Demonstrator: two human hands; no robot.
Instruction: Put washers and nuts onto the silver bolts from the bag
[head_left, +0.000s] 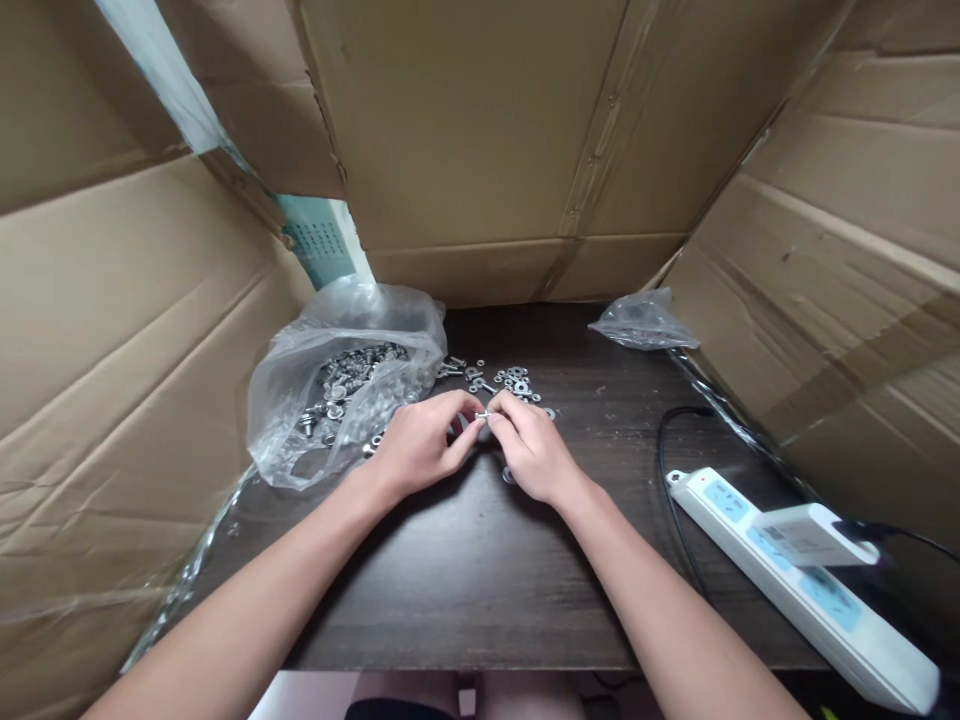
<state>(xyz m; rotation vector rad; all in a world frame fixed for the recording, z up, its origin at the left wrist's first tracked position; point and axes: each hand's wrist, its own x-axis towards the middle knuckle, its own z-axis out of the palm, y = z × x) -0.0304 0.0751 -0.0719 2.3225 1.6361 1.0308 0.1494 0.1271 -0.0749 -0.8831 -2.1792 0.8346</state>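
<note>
Above the middle of the dark table [450, 590], my two hands meet fingertip to fingertip around a small metal bolt [482, 415]. Thumb and fingers of my left hand [424, 438] pinch one end of it. My right hand [534, 445] pinches the other end; whether a nut or washer sits there is hidden by the fingers. Just beyond the hands lie loose washers [517, 375] and several small bolts [452, 367]. One washer [508, 476] rests under the edge of my right hand. Left of my left hand, an open clear plastic bag [277, 400] holds many bolts and washers [352, 380].
Cardboard walls [480, 130] enclose the table on the left, back and right. A white power strip [795, 590] with a plugged-in white adapter [814, 535] lies at the right, beside a black cable [664, 480]. A crumpled plastic bag [645, 320] sits at the back right.
</note>
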